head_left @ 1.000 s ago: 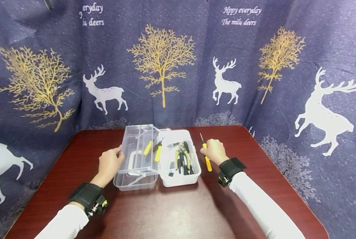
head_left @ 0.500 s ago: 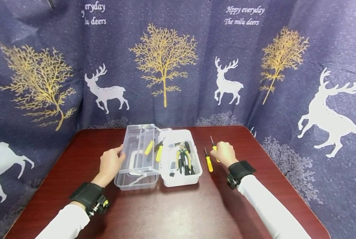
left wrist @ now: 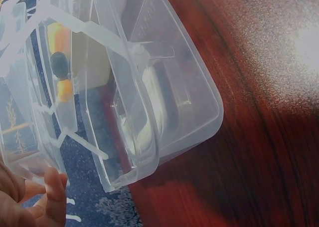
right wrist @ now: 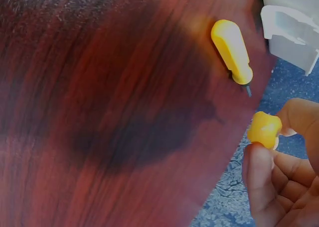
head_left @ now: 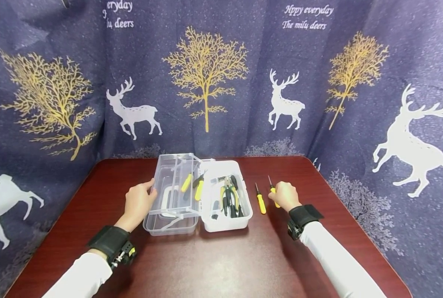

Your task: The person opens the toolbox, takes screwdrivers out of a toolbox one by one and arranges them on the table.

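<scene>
My left hand point(head_left: 138, 203) grips the left edge of the clear tray point(head_left: 162, 186) that is folded out from an open toolbox point(head_left: 226, 224). Two yellow-handled tools point(head_left: 199, 190) lie in the tray section beside the white bin. My right hand point(head_left: 286, 195) pinches the yellow handle of a screwdriver point(right wrist: 264, 129) between thumb and finger, its shaft pointing away from me. To its left, a second yellow screwdriver point(head_left: 261, 203) lies on the table. Inside the white bin are pliers point(head_left: 223, 193) with yellow-green and black handles, plus several dark-handled tools.
The clear lid point(left wrist: 199, 107) with its white carry handle point(head_left: 165, 198) lies on the reddish-brown table point(head_left: 221, 265) below the raised trays. Behind the table hangs a dark blue cloth point(head_left: 240, 124) with deer and trees.
My right hand has carried the screwdriver rightward and slightly nearer to me, away from the one lying beside the toolbox. The left hand keeps its grip on the tray.
</scene>
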Action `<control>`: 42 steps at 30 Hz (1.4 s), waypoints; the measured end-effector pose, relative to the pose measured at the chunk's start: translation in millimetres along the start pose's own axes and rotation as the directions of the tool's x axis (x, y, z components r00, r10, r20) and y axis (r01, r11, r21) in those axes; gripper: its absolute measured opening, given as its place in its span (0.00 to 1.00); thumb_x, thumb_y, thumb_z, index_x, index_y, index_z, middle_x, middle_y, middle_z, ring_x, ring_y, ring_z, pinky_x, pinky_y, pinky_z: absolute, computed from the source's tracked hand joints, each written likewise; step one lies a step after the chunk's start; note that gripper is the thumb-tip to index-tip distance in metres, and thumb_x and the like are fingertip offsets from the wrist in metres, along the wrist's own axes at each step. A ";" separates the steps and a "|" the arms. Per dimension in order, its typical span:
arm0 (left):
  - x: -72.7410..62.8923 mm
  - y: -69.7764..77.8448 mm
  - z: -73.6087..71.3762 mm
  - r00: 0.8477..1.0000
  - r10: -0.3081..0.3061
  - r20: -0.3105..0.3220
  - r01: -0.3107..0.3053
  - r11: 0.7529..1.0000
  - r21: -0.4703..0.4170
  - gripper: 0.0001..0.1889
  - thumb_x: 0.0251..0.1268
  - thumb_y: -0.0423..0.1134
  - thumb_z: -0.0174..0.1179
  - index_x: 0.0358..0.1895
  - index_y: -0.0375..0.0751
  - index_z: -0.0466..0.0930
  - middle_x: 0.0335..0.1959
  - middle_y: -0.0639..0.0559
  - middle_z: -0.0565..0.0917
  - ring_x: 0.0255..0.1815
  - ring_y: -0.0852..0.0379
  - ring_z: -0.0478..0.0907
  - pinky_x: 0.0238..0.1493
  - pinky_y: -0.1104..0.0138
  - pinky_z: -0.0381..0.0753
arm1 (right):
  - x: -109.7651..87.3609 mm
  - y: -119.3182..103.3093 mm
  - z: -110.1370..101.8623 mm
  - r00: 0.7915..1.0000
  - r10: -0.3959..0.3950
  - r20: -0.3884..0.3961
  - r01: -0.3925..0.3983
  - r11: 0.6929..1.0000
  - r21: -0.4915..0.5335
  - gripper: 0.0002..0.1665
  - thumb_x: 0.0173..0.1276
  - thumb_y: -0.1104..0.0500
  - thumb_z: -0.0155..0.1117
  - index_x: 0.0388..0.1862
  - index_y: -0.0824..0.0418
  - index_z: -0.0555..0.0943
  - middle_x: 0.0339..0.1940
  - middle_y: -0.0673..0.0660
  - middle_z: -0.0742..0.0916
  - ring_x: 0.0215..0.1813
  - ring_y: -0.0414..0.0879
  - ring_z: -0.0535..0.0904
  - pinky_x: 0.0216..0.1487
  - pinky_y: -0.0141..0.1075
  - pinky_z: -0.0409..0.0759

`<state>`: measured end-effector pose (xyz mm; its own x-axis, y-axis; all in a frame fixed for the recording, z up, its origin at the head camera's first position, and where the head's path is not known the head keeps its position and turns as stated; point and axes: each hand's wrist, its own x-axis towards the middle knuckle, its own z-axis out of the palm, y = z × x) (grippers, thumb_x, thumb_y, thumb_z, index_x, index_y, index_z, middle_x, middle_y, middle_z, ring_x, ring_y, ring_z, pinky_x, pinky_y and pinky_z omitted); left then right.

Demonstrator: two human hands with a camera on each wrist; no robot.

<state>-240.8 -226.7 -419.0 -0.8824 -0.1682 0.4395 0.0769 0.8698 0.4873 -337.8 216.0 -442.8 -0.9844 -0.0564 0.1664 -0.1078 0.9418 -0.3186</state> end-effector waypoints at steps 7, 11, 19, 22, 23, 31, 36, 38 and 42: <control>0.1 1.2 -0.9 1.000 -0.007 0.001 0.007 1.000 0.001 0.20 0.58 0.33 0.57 0.55 0.32 0.80 0.45 0.31 0.84 0.24 0.41 0.78 0.29 0.49 0.75 | -2.6 1.7 7.0 0.998 0.030 0.061 -0.029 0.999 -0.020 0.22 0.53 0.56 0.69 0.07 0.57 0.70 0.10 0.51 0.72 0.18 0.49 0.72 0.19 0.35 0.65; 0.4 1.2 -0.7 1.000 -0.017 0.002 0.017 1.000 -0.002 0.20 0.57 0.33 0.56 0.55 0.33 0.80 0.44 0.30 0.84 0.17 0.48 0.70 0.24 0.54 0.73 | -4.2 1.9 10.9 0.993 0.051 0.106 -0.049 0.999 -0.016 0.20 0.54 0.57 0.68 0.09 0.59 0.72 0.10 0.50 0.71 0.17 0.48 0.71 0.20 0.34 0.65; 1.4 1.2 -0.7 1.000 -0.021 -0.001 0.021 1.000 0.000 0.20 0.57 0.32 0.57 0.54 0.33 0.81 0.45 0.31 0.84 0.17 0.50 0.68 0.24 0.55 0.71 | -4.5 4.4 19.4 0.993 0.041 0.108 -0.040 0.999 -0.007 0.22 0.56 0.59 0.66 0.08 0.57 0.68 0.09 0.48 0.67 0.15 0.46 0.69 0.19 0.32 0.63; 1.1 0.8 -0.3 1.000 -0.012 0.002 0.012 1.000 0.000 0.20 0.57 0.32 0.57 0.55 0.32 0.80 0.43 0.30 0.84 0.16 0.51 0.66 0.22 0.58 0.70 | -4.4 5.4 22.2 0.995 0.031 0.091 -0.031 1.000 0.000 0.23 0.55 0.60 0.66 0.07 0.56 0.66 0.08 0.48 0.67 0.14 0.45 0.68 0.18 0.32 0.63; 1.1 0.4 -0.1 1.000 -0.010 0.002 0.010 1.000 0.000 0.20 0.57 0.32 0.57 0.54 0.32 0.80 0.42 0.30 0.84 0.16 0.52 0.65 0.21 0.60 0.68 | -4.4 5.7 23.2 0.996 0.027 0.087 -0.028 1.000 0.004 0.23 0.55 0.61 0.66 0.07 0.56 0.66 0.08 0.48 0.67 0.14 0.45 0.68 0.18 0.32 0.63; 0.4 1.7 -0.8 0.999 -0.025 0.026 0.025 1.000 0.007 0.20 0.58 0.33 0.56 0.56 0.33 0.80 0.41 0.30 0.85 0.16 0.51 0.67 0.21 0.61 0.68 | -2.4 7.4 27.6 0.998 0.022 0.058 -0.022 1.000 -0.004 0.20 0.56 0.60 0.68 0.08 0.60 0.73 0.09 0.50 0.73 0.15 0.46 0.72 0.19 0.32 0.66; -1.4 2.7 -1.2 1.000 -0.007 0.004 0.007 1.000 -0.008 0.20 0.57 0.32 0.55 0.54 0.31 0.80 0.32 0.32 0.85 0.15 0.54 0.64 0.19 0.65 0.64 | -0.8 10.4 31.5 0.998 0.014 0.057 -0.014 1.000 -0.002 0.20 0.57 0.58 0.68 0.08 0.60 0.75 0.09 0.50 0.74 0.15 0.46 0.72 0.19 0.33 0.67; -2.3 3.1 -0.9 1.000 0.006 -0.026 -0.007 1.000 -0.013 0.20 0.55 0.32 0.55 0.53 0.30 0.81 0.25 0.35 0.84 0.13 0.56 0.61 0.18 0.66 0.62 | -0.4 10.7 32.1 0.998 0.020 0.061 -0.020 1.000 -0.009 0.20 0.56 0.57 0.69 0.08 0.60 0.75 0.09 0.50 0.75 0.16 0.46 0.72 0.19 0.33 0.68; -2.0 4.0 -1.3 0.999 0.002 -0.040 -0.003 1.000 -0.015 0.21 0.54 0.32 0.55 0.52 0.31 0.81 0.23 0.36 0.83 0.13 0.56 0.59 0.18 0.66 0.61 | -0.2 9.6 31.7 0.995 0.054 0.083 -0.052 0.998 -0.026 0.20 0.56 0.56 0.69 0.10 0.60 0.76 0.11 0.53 0.78 0.18 0.48 0.75 0.20 0.35 0.70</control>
<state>-238.1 -223.5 -416.9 -0.8630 -0.1844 0.4703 0.0868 0.8630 0.4976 -343.0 214.6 -475.5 -0.9969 -0.0324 0.0712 -0.0525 0.9517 -0.3024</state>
